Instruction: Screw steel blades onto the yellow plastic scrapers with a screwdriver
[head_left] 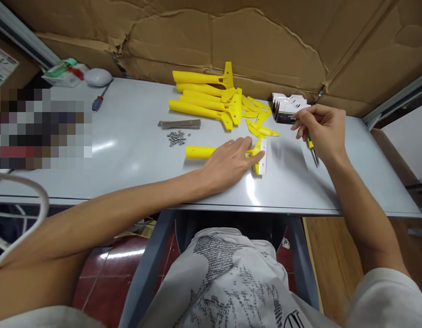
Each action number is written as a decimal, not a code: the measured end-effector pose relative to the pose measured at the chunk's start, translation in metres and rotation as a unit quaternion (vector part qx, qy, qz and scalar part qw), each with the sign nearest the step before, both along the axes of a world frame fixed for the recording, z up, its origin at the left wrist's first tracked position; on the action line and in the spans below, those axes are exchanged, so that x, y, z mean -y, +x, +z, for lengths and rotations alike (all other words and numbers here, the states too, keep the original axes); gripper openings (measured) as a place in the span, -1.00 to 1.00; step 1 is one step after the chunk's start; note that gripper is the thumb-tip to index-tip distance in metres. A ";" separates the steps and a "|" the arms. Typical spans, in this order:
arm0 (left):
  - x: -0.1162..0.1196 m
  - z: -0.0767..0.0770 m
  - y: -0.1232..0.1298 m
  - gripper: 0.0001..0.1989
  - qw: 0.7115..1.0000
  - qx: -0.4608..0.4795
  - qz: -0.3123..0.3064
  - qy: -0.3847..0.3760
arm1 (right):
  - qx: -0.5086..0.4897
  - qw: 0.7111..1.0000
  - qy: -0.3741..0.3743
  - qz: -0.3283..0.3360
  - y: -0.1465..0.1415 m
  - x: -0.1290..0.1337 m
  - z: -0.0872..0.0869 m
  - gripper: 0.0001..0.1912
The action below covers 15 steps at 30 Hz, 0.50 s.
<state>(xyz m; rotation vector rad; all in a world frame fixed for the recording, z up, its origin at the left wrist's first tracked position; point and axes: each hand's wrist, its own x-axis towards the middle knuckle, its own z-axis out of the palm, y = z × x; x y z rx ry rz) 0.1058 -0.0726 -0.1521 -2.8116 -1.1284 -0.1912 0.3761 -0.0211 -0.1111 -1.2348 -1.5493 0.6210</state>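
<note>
A yellow scraper lies on the table with a white blade piece at its head. My left hand is over its neck, its fingers on the head and one fingertip at the white piece. To the right, my right hand is raised and closed around a screwdriver with a green and yellow handle, its metal shaft pointing down. Whether its pinched thumb and forefinger hold anything else cannot be made out. Close behind this hand stand white and black packs.
Several yellow scraper handles lie at the back beside small yellow pieces. Nearer are grey metal strips and a pile of screws. Another screwdriver and a white mouse-shaped object sit at left. Cardboard walls the back.
</note>
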 end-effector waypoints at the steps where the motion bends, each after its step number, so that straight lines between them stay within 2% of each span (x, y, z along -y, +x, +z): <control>1: 0.002 -0.001 0.002 -0.44 1.000 -0.018 -0.004 0.000 | 0.018 1.000 0.001 0.004 -0.003 -0.004 0.002 -0.77; 5: 0.003 -0.005 0.006 -0.44 0.999 -0.035 -0.024 0.019 | 0.159 0.986 0.022 0.050 -0.027 -0.022 0.015 -0.81; 8: -0.003 -0.003 0.001 -0.43 0.999 -0.026 -0.036 0.009 | 0.328 0.941 0.039 0.076 -0.043 -0.037 0.018 -0.91; 12: -0.014 0.001 -0.008 -0.41 0.997 -0.016 -0.069 -0.016 | 0.516 0.854 -0.018 0.062 -0.050 -0.049 0.003 -0.73; 13: -0.016 0.002 -0.010 -0.43 0.997 -0.007 -0.076 -0.018 | 0.537 0.841 -0.032 0.053 -0.049 -0.050 -0.001 -0.69; 15: -0.021 0.001 -0.012 -0.48 0.996 0.012 -0.088 -0.025 | 0.546 0.835 -0.056 0.045 -0.046 -0.052 -0.008 -0.63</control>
